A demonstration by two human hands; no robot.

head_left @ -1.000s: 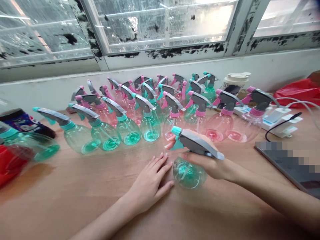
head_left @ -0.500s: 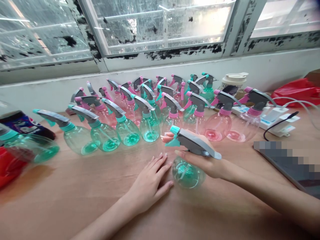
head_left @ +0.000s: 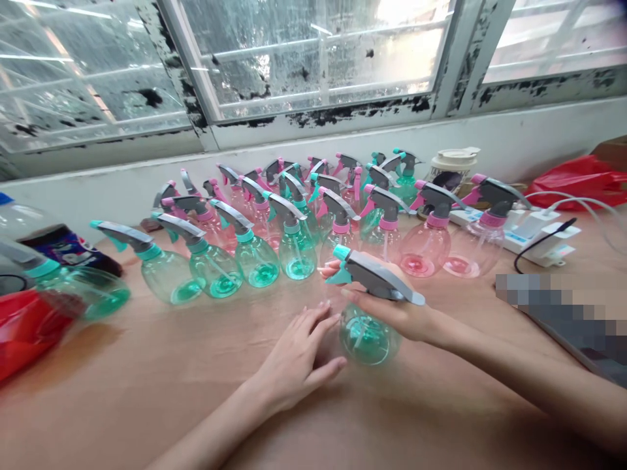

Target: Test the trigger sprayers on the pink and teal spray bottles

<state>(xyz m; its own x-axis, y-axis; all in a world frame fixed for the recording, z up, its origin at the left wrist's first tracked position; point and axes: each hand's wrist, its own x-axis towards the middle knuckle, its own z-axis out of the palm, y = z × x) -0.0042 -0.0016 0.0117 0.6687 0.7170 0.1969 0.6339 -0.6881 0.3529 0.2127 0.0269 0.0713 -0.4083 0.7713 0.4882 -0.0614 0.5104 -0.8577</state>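
Observation:
A clear green spray bottle (head_left: 368, 336) with a grey head and teal nozzle is in front of me. My right hand (head_left: 392, 313) is wrapped round its neck under the spray head, which points left. The fingers partly hide the neck and collar. To its left, my left hand (head_left: 304, 352) rests low over the table (head_left: 166, 378), fingers spread and holding nothing. Its fingertips are close beside the bottle; I cannot tell whether they touch it. Behind the hands stand green spray bottles (head_left: 256, 261) on the left and pink spray bottles (head_left: 424, 251) on the right.
Several more spray bottles fill the back, by the wall. At left are another green spray bottle (head_left: 88, 290), a dark labelled drink bottle (head_left: 73, 251) and a red bag (head_left: 29, 333). A lidded cup (head_left: 448, 170), a power strip (head_left: 539, 241) and a partly blurred dark device (head_left: 553, 326) are at right.
My view has turned slightly left, showing more at the left edge. My right hand keeps its hold on the green spray bottle. The left hand's fingers have lifted and shifted a little toward it.

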